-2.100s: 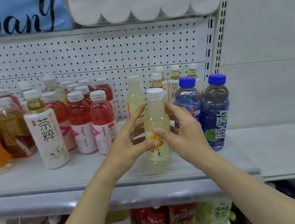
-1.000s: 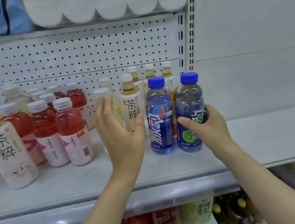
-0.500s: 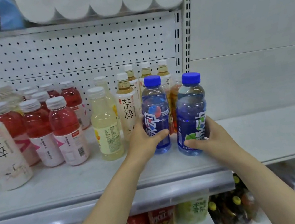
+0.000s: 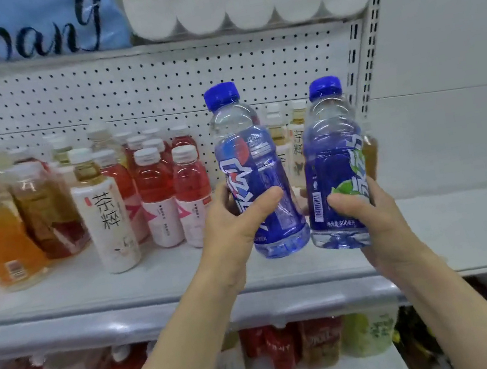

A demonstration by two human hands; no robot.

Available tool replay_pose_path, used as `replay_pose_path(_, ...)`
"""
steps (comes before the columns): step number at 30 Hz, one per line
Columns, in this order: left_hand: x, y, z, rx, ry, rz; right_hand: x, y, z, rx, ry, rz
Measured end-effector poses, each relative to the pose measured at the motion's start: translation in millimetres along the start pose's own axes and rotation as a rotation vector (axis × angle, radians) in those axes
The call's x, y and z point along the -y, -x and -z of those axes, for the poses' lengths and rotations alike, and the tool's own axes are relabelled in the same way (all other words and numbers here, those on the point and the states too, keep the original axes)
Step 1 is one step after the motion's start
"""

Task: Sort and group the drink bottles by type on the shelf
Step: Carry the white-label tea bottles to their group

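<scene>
The two blue-capped bottles [image 4: 331, 166] are off the shelf [image 4: 168, 280], held in the air in front of its edge, one in each hand. The left hand [image 4: 236, 227] wraps the lower half of the red-marked bottle [image 4: 255, 179], thumb across the front of the label and fingers curled round behind; this bottle leans with its cap tipped towards the left. The right hand [image 4: 369, 211] grips the green-marked bottle [image 4: 334, 169] low on its body, thumb on the barcode side, and that bottle stands nearly upright. The two bottle bases sit just beside each other between the hands and may be touching.

Both grips are low while the bottles look full, so the tops are likely to swing; a loosened grip on the tilted left bottle could let it slide out through the palm. Setting either bottle down to the left of the left hand risks knocking the red drinks [image 4: 188, 190] and the white-labelled tea bottle [image 4: 105, 214], which stand close together there and could topple in a row. Behind the hands, more tea bottles [image 4: 296, 143] stand near the pegboard [image 4: 136, 89]; pushing the blue pair straight back could tip those. The two labels differ, so grouping them as one type may be a mistake.
</scene>
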State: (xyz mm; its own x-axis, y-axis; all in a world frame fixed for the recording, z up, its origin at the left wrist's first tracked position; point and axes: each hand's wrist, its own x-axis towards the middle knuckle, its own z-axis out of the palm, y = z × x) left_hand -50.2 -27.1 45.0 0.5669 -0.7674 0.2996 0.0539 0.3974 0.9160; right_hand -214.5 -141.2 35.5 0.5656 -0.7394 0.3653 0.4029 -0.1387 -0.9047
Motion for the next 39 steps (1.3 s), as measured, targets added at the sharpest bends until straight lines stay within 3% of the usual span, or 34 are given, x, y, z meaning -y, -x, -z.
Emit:
replay_pose_path(4, -35, 30, 78, -0.088, 0.075, -0.006, -11, 10, -95, 0.096, -0.088, -0.029)
replay_pose_path(10, -92, 96, 239, -0.277, 0.067, -0.033, -35, 39, -259, 0.140, -0.458, -0.202)
replay_pose_path(16, -148, 166, 373, -0.461, 0.010, -0.072, -70, 77, -427, 0.302, -0.482, -0.329)
replay_pose_path(23, -188, 216, 497, -0.710, -0.002, -0.087, -99, 91, -567, 0.389, -0.479, -0.388)
replay_pose_path(31, -226, 214, 660, -0.787, 0.085, -0.123, -154, 65, -746, 0.488, -0.534, -0.366)
replay_pose_path(39, -319, 164, 853, -0.847, 0.168, -0.207, -195, 10, -963, 0.557, -0.523, -0.371)
